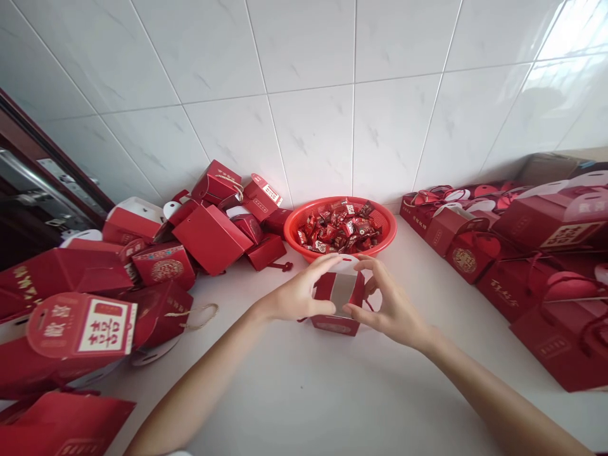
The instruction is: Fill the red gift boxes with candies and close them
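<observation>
A small red gift box (335, 325) stands on the white table in front of me, its top partly open on a greyish inside. My left hand (303, 292) grips its left side, thumb at the front edge and fingers at the back flap. On the other side, my right hand (390, 305) holds the right edge between thumb and fingers. A white-lined flap with a handle slot rises at the back of the box. Just behind it sits a red plastic basket (390, 235) with wrapped candies (339, 229) in it.
Red gift boxes (213, 239) lie in a loose heap along the left. More boxes (510, 282) stand in rows on the right. A white tiled wall (311, 139) closes off the back of the table (294, 386).
</observation>
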{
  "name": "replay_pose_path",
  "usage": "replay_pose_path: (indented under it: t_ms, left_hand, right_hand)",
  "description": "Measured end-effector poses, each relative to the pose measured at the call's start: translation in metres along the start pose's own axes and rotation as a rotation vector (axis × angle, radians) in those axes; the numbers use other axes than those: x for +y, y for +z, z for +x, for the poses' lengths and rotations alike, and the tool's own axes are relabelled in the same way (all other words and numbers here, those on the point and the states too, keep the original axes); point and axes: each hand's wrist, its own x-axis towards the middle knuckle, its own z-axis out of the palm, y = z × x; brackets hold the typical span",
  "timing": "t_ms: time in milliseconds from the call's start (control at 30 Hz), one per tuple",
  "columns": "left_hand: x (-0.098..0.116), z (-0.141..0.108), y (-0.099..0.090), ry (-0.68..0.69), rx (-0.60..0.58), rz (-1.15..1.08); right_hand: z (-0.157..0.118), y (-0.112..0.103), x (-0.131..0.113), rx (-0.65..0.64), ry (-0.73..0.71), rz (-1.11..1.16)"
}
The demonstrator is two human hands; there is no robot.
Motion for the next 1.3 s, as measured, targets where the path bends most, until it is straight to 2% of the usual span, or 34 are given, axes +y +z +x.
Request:
replay_pose_path:
  t_ms: [67, 200, 300, 467, 600, 833, 967, 1100, 1167, 1300]
  left_hand:
    - [-0.003, -0.001, -0.008, -0.033, -0.023, -0.065]
    - [-0.004, -0.006, -0.019, -0.014, -0.029, -0.133]
    - [-0.005, -0.012, -0.022, -0.042, 0.036, -0.107]
    - [-0.006, -0.017, -0.020, -0.160, 0.141, -0.126]
    - [-0.003, -0.017, -0.017, -0.241, 0.175, -0.187]
    - [-0.012, -0.019, -0.016, -0.399, 0.244, -0.393]
    - [-0.017, -0.020, -0.018, -0.401, 0.197, -0.503]
    - [-0.016, -0.019, -0.017, -0.371, 0.132, -0.438]
    - [-0.015, -0.019, -0.015, -0.367, 0.141, -0.384]
    - [-0.015, -0.019, -0.008, -0.378, 0.199, -0.280]
  right_hand:
    - [0.000, -0.003, 0.000, -0.013, 0.014, 0.050]
    - [0.001, -0.007, 0.001, -0.003, -0.036, 0.120]
    - [0.001, -0.006, 0.005, 0.009, -0.009, 0.146]
    - [0.000, -0.001, 0.010, -0.078, 0.110, 0.273]
    - [0.000, 0.001, 0.011, -0.117, 0.154, 0.273]
    - [-0.002, 0.004, 0.015, 0.023, -0.064, 0.069]
    - [-0.004, 0.008, 0.020, 0.034, -0.107, -0.004]
    - [-0.004, 0.011, 0.023, 0.102, -0.183, -0.077]
    - [-0.004, 0.011, 0.022, 0.113, -0.231, -0.058]
    - [-0.004, 0.006, 0.015, 0.049, -0.263, 0.053]
